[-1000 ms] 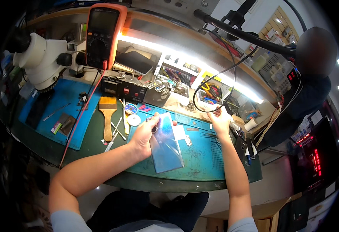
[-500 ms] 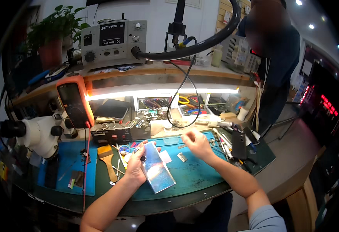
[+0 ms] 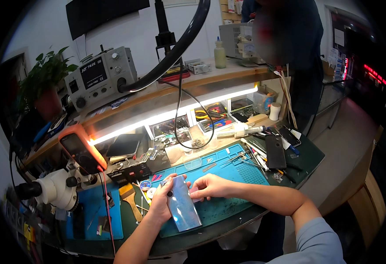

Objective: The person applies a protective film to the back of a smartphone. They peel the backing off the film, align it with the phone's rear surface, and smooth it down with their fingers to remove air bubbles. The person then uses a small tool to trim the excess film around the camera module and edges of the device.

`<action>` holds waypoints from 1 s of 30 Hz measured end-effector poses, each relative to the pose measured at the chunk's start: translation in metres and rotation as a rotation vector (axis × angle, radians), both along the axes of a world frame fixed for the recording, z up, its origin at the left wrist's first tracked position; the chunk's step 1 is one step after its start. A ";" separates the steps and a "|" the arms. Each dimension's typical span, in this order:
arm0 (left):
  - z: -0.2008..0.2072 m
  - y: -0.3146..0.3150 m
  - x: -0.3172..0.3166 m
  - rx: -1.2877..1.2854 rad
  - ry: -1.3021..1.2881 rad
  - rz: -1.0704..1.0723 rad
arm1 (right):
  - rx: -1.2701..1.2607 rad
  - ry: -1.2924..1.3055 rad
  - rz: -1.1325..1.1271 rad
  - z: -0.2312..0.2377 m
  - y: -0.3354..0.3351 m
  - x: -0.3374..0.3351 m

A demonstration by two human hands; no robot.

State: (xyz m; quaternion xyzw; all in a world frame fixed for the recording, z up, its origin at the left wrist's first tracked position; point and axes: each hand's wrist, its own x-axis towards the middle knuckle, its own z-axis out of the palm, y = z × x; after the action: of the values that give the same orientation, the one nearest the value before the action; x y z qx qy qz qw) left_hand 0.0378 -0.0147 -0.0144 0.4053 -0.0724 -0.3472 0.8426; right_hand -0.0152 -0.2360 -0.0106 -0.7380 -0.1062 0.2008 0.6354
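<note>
A smartphone with a shiny, silvery-blue back [image 3: 184,209] is tilted up over the front of the teal work mat [image 3: 221,212]. My left hand [image 3: 161,200] is closed around its left side, near the round dark camera or sensor spot. Coming in from the right, my right hand [image 3: 209,187] has its fingers pinched at the phone's upper right edge. Whatever lies between those fingertips, if anything, is too small to make out. Behind the hands, a clear shallow dish [image 3: 193,163] sits on the mat.
A wooden-handled brush [image 3: 130,201], orange multimeter [image 3: 79,152] and white microscope [image 3: 47,192] stand to the left. Pens and tweezers [image 3: 258,159] lie right of the mat beside a black phone [image 3: 275,152]. A black hose [image 3: 182,48] arcs overhead. Another person [image 3: 305,61] stands at the back right.
My right hand has come down and left from above the mat to the phone's right edge. My left hand still holds the phone. The view has tilted and shifted.
</note>
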 end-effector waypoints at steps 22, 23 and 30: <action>0.006 -0.007 -0.012 0.063 -0.168 0.126 | 0.213 0.006 -0.131 -0.006 0.009 -0.002; 0.007 -0.006 -0.013 0.069 -0.174 0.126 | 0.213 0.009 -0.127 -0.006 0.009 -0.002; 0.011 -0.012 -0.016 0.094 -0.213 0.095 | 0.172 -0.031 -0.069 0.002 -0.001 0.003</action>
State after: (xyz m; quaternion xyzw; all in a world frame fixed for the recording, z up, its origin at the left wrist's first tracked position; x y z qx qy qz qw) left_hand 0.0219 -0.0269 -0.0029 0.4818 -0.1260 -0.2650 0.8257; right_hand -0.0119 -0.2373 -0.0082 -0.6869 -0.1074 0.1575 0.7013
